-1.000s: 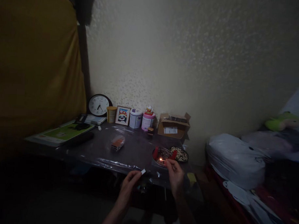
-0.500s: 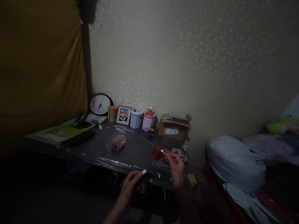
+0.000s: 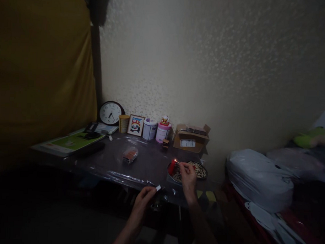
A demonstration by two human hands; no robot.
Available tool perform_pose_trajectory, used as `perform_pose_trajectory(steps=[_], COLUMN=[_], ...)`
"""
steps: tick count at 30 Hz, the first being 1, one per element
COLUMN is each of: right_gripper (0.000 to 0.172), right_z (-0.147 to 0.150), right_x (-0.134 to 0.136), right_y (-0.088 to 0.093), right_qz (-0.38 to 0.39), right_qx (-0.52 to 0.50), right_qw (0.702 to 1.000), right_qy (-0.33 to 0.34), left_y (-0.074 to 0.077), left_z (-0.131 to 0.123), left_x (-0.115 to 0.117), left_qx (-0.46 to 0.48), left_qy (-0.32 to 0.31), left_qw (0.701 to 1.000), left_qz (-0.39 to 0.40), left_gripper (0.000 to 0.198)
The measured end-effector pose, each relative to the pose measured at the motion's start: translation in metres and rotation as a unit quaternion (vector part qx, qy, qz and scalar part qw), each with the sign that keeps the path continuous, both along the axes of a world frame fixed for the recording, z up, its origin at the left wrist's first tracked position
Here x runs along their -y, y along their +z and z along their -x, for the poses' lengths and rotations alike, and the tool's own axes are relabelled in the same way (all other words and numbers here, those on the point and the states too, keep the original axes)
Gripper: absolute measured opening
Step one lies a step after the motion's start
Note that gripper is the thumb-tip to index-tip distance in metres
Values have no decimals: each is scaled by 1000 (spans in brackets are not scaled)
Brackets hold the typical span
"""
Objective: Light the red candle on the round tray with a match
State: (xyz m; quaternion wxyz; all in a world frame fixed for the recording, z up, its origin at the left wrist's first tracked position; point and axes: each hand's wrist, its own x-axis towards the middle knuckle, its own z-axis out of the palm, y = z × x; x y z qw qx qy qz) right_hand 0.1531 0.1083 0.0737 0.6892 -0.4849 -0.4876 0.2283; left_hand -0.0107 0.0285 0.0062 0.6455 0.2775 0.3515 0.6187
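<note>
A small burning match (image 3: 177, 162) is pinched in my right hand (image 3: 188, 178), its flame at the top of a red candle (image 3: 172, 167). The candle stands upright in a round tin (image 3: 173, 178) near the table's front edge. Beside it, partly behind my right hand, is a second round tin (image 3: 200, 170) of pale sticks. My left hand (image 3: 144, 199) holds a small white box (image 3: 158, 188) between thumb and fingers, in front of the table edge. A clear-wrapped pack of reddish-brown boxes (image 3: 130, 155) lies on the table to the left.
Along the back of the table (image 3: 147, 164) stand a clock (image 3: 111, 113), a yellow can (image 3: 123, 124), a framed panda picture (image 3: 136, 125), two lidded tubs (image 3: 149, 129) and a cardboard box (image 3: 191, 138). White bags (image 3: 259, 175) lie at the right.
The lit match in my right hand has moved slightly left and up, to the candle's top. The view has shifted a little, and my left hand keeps holding the white box.
</note>
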Motion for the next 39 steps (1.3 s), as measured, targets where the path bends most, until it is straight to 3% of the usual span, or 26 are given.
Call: perform_pose_trajectory(steps=[27, 39], right_gripper=[29, 25], right_z=[2, 2], right_x=[-8, -13], right_y=[-3, -5], right_qz=[11, 10], right_qx=[38, 39], right_qw=[999, 999], right_qy=[-18, -22], left_y=[-8, 0], left_z=[-2, -2], left_x=[-2, 2], left_qx=[5, 4], left_qy=[-7, -12], left_qw=[1000, 1000], left_qz=[-4, 1], left_gripper=[31, 32])
